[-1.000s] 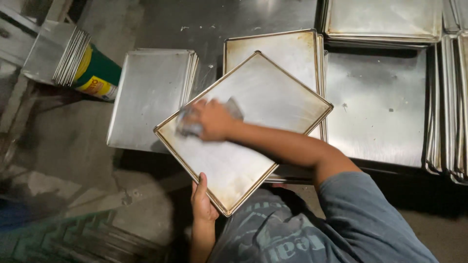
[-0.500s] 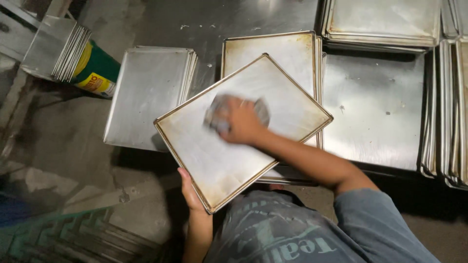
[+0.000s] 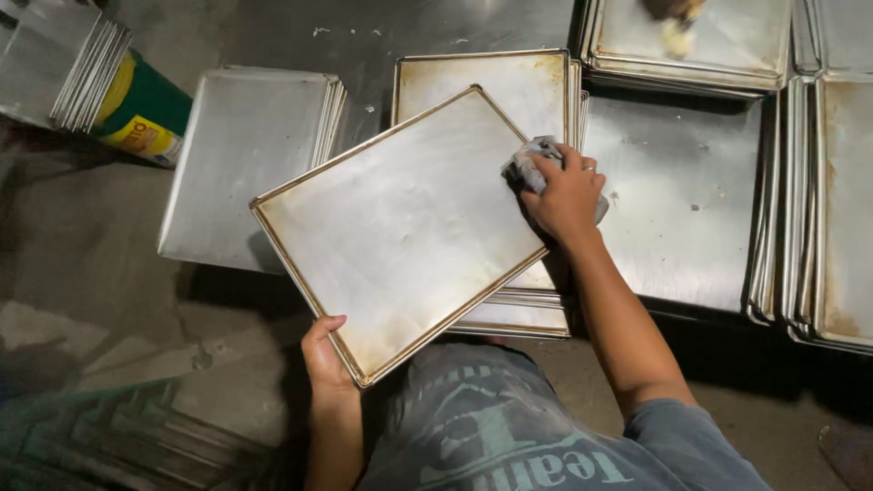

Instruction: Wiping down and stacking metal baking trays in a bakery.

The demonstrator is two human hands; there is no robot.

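At the centre of the frame, the left hand (image 3: pixel 326 356) clamps its grip on the lower corner of a tilted baking tray (image 3: pixel 400 223), long axis running lower left to upper right. The right hand (image 3: pixel 566 193), fingers closed on a grey cloth (image 3: pixel 527 166), presses at the tray's right edge, above stacked trays (image 3: pixel 509 309).

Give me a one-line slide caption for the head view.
Left hand steadies a rectangular metal baking tray while right hand presses a crumpled grey cloth at its far edge.

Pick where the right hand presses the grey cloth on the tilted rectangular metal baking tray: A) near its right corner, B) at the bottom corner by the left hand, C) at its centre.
A: the right hand holds the grey cloth at the right corner of the rectangular metal baking tray.
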